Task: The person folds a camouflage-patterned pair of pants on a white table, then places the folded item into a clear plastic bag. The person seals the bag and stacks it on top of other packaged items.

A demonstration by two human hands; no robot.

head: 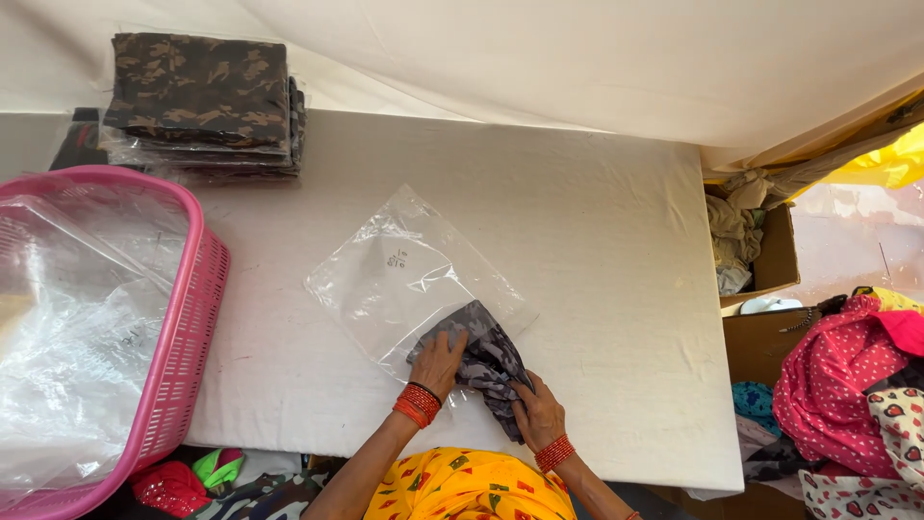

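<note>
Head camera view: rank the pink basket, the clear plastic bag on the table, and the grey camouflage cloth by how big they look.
1. pink basket, though it sits nearer the camera
2. clear plastic bag
3. grey camouflage cloth

White-clothed table [597, 250]: bag [404, 274], stack [202, 101], basket [188, 318]
</note>
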